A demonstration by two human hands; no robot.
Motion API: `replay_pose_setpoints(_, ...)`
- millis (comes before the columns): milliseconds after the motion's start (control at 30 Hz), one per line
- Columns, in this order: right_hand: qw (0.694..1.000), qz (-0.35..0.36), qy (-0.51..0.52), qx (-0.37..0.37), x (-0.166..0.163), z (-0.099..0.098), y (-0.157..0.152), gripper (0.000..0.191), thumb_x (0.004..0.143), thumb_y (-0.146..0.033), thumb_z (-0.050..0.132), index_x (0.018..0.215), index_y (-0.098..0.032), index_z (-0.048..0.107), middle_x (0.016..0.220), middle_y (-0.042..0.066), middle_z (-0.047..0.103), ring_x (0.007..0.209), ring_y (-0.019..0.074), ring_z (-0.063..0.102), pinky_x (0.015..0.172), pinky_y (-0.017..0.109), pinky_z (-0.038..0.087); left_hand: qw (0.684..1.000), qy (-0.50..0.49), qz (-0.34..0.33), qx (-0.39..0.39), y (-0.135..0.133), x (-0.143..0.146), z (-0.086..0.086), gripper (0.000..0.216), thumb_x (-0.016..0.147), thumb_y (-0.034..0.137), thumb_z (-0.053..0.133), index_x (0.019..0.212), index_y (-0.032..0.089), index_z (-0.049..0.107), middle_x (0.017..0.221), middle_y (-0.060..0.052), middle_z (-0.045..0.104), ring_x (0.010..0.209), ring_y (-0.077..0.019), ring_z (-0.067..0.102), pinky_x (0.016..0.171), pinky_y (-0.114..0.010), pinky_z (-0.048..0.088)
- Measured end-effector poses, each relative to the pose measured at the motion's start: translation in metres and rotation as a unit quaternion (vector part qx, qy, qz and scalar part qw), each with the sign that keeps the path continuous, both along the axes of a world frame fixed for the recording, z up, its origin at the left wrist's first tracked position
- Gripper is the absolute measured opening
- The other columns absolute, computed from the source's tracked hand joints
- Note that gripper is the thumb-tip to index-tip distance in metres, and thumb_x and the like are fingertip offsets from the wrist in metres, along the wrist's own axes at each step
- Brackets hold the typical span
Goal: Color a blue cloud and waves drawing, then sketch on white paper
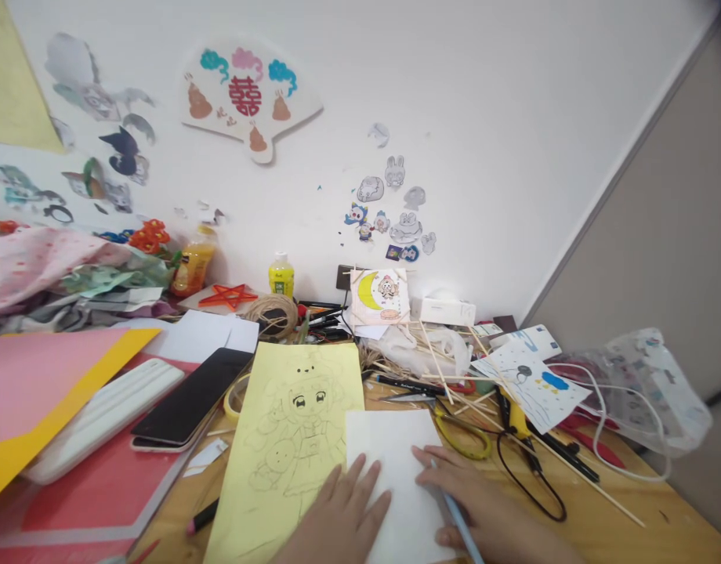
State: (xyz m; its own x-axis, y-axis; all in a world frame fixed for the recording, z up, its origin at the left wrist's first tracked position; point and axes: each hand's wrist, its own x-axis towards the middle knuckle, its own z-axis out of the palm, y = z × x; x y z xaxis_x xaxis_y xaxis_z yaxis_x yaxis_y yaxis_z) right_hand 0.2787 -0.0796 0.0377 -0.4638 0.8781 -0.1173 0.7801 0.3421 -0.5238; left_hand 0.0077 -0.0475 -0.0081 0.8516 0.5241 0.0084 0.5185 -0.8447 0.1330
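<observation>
A blank white sheet of paper [389,446] lies in front of me, overlapping the right edge of a yellow sheet [331,376] with a line drawing of a big-eyed cartoon figure. My left hand [340,513] rests flat across both sheets, fingers spread. On the white sheet's right side is my right hand [472,501], with a slim light blue pen [458,521] lodged between its thumb and fingers. The pen's far end points away from me; whether it is the writing tip I cannot tell. Yellow-handled scissors [463,439] lie just beyond my right hand.
Left are a white case [110,419], a black phone [190,399] and a tape roll [234,395]. Thin wooden sticks [589,478], a yellow-and-black tool with a cord [519,423] and a clear plastic bag [648,392] crowd the right. Bottles [281,274] and twine [275,315] stand behind.
</observation>
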Motion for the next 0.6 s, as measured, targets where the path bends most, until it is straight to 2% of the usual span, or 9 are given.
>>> replay_pose_setpoints(100, 1.000, -0.001, -0.002, -0.004, 0.001, -0.001, -0.003, 0.055, 0.076, -0.048, 0.069, 0.125, -0.024, 0.060, 0.147, 0.011, 0.040, 0.138, 0.0298, 0.030, 0.112, 0.047, 0.027, 0.998, 0.033, 0.038, -0.036, 0.002, -0.003, -0.003, 0.066, 0.089, 0.023, 0.057, 0.148, 0.020, 0.028, 0.150, -0.018, 0.013, 0.136, -0.0406, 0.012, 0.103, -0.065, 0.024)
replay_pose_setpoints(233, 1.000, -0.013, 0.019, 0.013, 0.005, -0.005, -0.006, 0.053, 0.077, -0.045, 0.070, 0.125, -0.025, 0.061, 0.146, 0.010, 0.042, 0.137, 0.0297, 0.033, 0.111, 0.048, 0.028, 0.997, 0.010, 0.063, -0.040, -0.004, -0.015, -0.002, 0.075, 0.089, 0.038, 0.057, 0.150, 0.016, 0.018, 0.151, -0.019, 0.009, 0.138, -0.0399, 0.010, 0.105, -0.060, 0.025)
replay_pose_setpoints(300, 0.999, -0.022, 0.019, 0.029, 0.007, -0.008, -0.006, 0.050, 0.077, -0.042, 0.070, 0.124, -0.025, 0.062, 0.144, 0.010, 0.045, 0.135, 0.0297, 0.036, 0.110, 0.048, 0.031, 0.996, 0.018, 0.084, -0.038, -0.007, -0.019, -0.001, 0.077, 0.087, 0.035, 0.059, 0.149, 0.011, 0.021, 0.151, -0.020, 0.012, 0.138, -0.0387, 0.014, 0.107, -0.055, 0.028)
replay_pose_setpoints(400, 0.996, -0.042, 0.017, 0.082, 0.010, -0.016, -0.006, 0.035, 0.083, -0.037, 0.063, 0.115, -0.023, 0.067, 0.135, 0.012, 0.055, 0.128, 0.0295, 0.046, 0.105, 0.048, 0.038, 0.994, 0.031, 0.106, -0.022, -0.008, -0.025, -0.007, 0.073, 0.082, 0.022, 0.059, 0.146, 0.006, 0.029, 0.150, -0.020, 0.021, 0.137, -0.0357, 0.022, 0.109, -0.048, 0.031)
replay_pose_setpoints(500, 0.983, -0.068, 0.067, 0.159, 0.014, -0.028, -0.005, 0.026, 0.088, -0.033, 0.054, 0.104, -0.023, 0.072, 0.117, 0.012, 0.068, 0.113, 0.0283, 0.060, 0.096, 0.044, 0.049, 0.997, 0.002, 0.061, 0.047, -0.006, -0.030, -0.025, 0.071, 0.083, 0.017, 0.057, 0.147, 0.007, 0.029, 0.149, -0.019, 0.026, 0.137, -0.0330, 0.026, 0.108, -0.044, 0.034)
replay_pose_setpoints(600, 0.949, -0.135, 0.156, 0.238, 0.016, -0.031, -0.002, 0.029, 0.089, -0.036, 0.051, 0.100, -0.022, 0.074, 0.098, 0.011, 0.074, 0.091, 0.0263, 0.069, 0.080, 0.036, 0.057, 0.989, -0.016, -0.016, 0.149, -0.005, -0.029, -0.042, 0.065, 0.085, 0.008, 0.052, 0.146, 0.007, 0.030, 0.144, -0.019, 0.037, 0.132, -0.0312, 0.037, 0.103, -0.039, 0.041)
